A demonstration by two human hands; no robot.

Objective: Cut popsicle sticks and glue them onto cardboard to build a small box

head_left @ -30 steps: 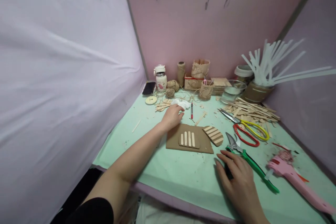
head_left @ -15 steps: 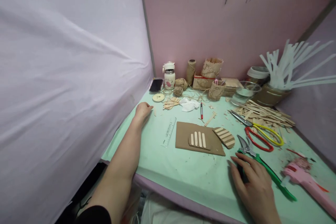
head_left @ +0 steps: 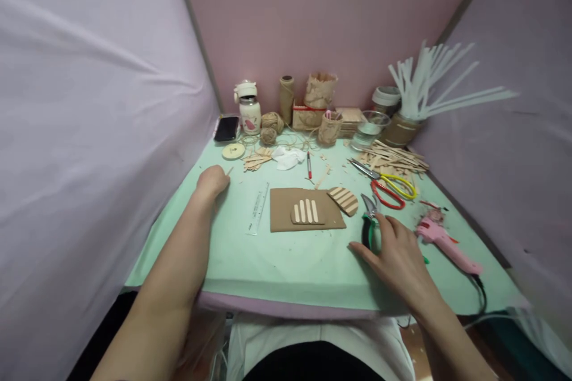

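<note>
My left hand (head_left: 213,182) is closed at the left side of the table, a small piece of wooden craft stick (head_left: 229,171) pinched at its fingertips. My right hand (head_left: 395,247) lies over the green-handled pruning shears (head_left: 368,223), thumb spread out to the left and fingers across the handles, partly hiding them. Between the hands, a brown cardboard sheet (head_left: 280,214) carries a rounded cardboard piece with pale sticks (head_left: 306,212) on it. A second striped rounded piece (head_left: 344,200) overlaps the sheet's right corner. A clear ruler (head_left: 258,209) lies left of the sheet.
Red-and-yellow scissors (head_left: 388,183) and a pink glue gun (head_left: 449,245) lie on the right. Behind are a stick pile (head_left: 395,158), a water bowl (head_left: 369,131), twine balls (head_left: 270,125), a bottle (head_left: 249,112), a phone (head_left: 227,128), a tissue (head_left: 288,158) and a red pen (head_left: 308,165).
The view has shifted, so everything sits further left and higher. My left hand now has the small stick piece at its fingertips. My right hand has moved forward over the shears, thumb spread wider.
</note>
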